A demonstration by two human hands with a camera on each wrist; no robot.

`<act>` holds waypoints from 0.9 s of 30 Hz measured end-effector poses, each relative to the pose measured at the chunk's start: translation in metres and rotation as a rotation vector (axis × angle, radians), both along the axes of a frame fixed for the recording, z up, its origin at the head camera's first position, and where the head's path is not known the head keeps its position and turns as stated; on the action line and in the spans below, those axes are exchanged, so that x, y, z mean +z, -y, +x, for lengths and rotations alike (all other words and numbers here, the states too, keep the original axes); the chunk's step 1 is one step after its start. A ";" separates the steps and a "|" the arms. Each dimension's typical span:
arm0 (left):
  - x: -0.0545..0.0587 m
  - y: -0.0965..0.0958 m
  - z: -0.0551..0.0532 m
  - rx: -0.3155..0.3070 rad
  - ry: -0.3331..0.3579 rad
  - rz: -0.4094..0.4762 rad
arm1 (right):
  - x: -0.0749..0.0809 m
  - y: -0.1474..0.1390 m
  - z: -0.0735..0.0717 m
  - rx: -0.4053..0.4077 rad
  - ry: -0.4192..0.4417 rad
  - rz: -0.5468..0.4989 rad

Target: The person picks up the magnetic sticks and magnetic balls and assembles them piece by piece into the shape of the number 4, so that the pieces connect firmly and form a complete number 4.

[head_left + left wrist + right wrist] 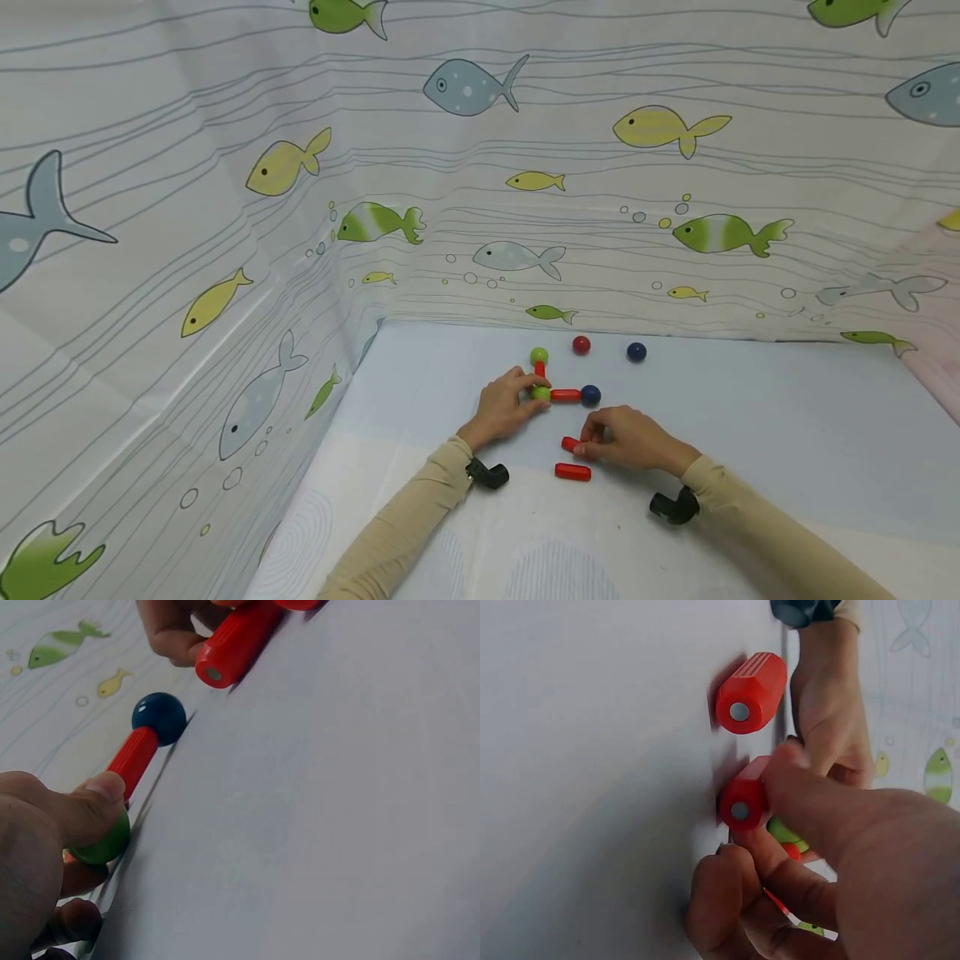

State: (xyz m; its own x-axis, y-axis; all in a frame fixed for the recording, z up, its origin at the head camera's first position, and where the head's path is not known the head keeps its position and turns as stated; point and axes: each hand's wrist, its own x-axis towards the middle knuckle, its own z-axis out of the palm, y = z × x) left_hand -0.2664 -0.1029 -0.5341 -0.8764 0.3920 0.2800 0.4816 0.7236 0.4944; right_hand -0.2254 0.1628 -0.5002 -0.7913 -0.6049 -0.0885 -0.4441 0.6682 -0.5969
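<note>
Head view: left fingers (529,381) grip a green ball (542,394); right fingers (592,424), a red rod (569,444).

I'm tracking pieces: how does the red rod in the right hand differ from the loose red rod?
The gripped rod is pinched by the right hand; the loose rod lies untouched. In the head view, the hand partly covers the gripped rod; the loose rod shows whole. Both are red with a silvery end disc.
</note>
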 end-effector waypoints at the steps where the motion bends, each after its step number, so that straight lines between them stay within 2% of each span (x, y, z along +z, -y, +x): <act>1: 0.000 0.000 0.000 0.000 0.000 0.001 | 0.001 0.001 0.001 -0.001 0.002 0.005; 12: -0.001 0.001 0.001 0.001 -0.009 -0.009 | 0.007 0.005 0.004 -0.003 0.049 0.052; 18: 0.000 0.001 0.001 -0.006 -0.022 -0.005 | 0.016 -0.002 0.003 0.048 0.077 0.016; 21: -0.001 0.001 0.000 -0.011 -0.026 0.002 | 0.021 -0.009 0.000 0.061 0.131 -0.013; 27: -0.002 0.001 0.000 -0.005 -0.025 -0.002 | 0.025 -0.024 -0.013 0.003 0.208 -0.063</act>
State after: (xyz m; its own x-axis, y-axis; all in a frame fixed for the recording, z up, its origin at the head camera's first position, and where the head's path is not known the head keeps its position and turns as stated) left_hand -0.2666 -0.1043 -0.5363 -0.8671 0.3970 0.3009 0.4974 0.7223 0.4805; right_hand -0.2387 0.1867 -0.4748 -0.7581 -0.6169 -0.2113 -0.3089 0.6252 -0.7168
